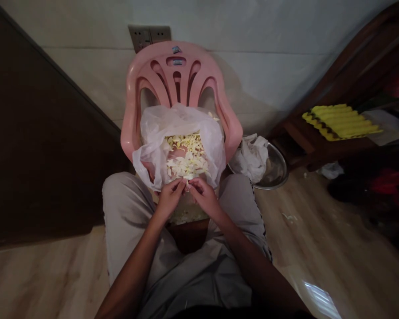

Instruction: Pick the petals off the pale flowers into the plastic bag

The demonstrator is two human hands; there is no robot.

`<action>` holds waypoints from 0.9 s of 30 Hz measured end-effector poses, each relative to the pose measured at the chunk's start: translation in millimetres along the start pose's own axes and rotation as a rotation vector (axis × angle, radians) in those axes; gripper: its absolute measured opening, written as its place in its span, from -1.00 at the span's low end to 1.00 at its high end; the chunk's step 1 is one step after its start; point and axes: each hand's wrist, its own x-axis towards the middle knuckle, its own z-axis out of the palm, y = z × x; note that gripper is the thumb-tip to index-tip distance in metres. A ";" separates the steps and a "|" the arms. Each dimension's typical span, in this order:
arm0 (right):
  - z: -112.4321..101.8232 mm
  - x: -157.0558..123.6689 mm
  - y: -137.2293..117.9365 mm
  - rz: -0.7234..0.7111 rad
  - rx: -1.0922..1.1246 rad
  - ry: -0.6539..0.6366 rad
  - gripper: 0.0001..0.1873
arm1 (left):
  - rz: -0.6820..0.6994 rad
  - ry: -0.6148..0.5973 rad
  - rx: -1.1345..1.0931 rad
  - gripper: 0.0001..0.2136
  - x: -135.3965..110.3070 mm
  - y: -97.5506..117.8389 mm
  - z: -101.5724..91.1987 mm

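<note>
My left hand and my right hand meet at the near edge of an open, whitish plastic bag. Fingertips of both are closed in a pinch around a small pale petal-like piece, partly hidden by the fingers. Just beyond them, many cream and yellowish petal-like pieces lie loose in the bag. The bag rests spread out on the seat of a pink plastic chair, its sides slumped outward. A few pale pieces lie at the bag's far right edge.
Right of the chair, a metal basin on the floor holds a crumpled white plastic bag. Farther right, yellow egg trays lie on a wooden bench. A wall socket is behind the chair. A dark panel stands left.
</note>
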 end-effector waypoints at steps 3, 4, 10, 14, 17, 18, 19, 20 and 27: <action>-0.3 0.6 -0.5 0.009 0.037 -0.017 -0.75 | 0.011 -0.008 0.018 -0.66 -0.3 0.5 -0.1; -0.3 0.9 -0.6 0.010 0.042 -0.016 -0.75 | 0.011 -0.010 0.018 -0.65 -0.2 0.2 -0.1; -0.5 1.7 -1.6 0.025 0.027 -0.004 -0.76 | 0.007 -0.019 0.017 -0.63 1.0 -3.6 0.2; -1.1 1.8 -1.2 0.018 0.026 -0.011 -0.75 | 0.005 -0.012 0.028 -0.64 0.8 -2.4 0.3; -1.5 1.8 -0.2 0.010 0.043 -0.018 -0.77 | 0.003 -0.015 0.030 -0.65 0.3 -0.5 0.2; -1.5 1.7 0.1 0.012 0.049 -0.023 -0.76 | 0.002 -0.020 0.026 -0.64 0.3 -0.1 0.2; -1.3 1.4 0.4 0.020 0.058 -0.030 -0.75 | -0.001 -0.023 0.019 -0.64 0.3 0.2 0.3; -1.1 1.1 0.7 0.032 0.071 -0.039 -0.74 | -0.006 -0.022 0.012 -0.63 0.5 0.5 0.4; 0.7 0.7 0.4 0.129 0.232 -0.093 -0.62 | -0.042 -0.007 -0.071 -0.61 0.5 4.9 3.3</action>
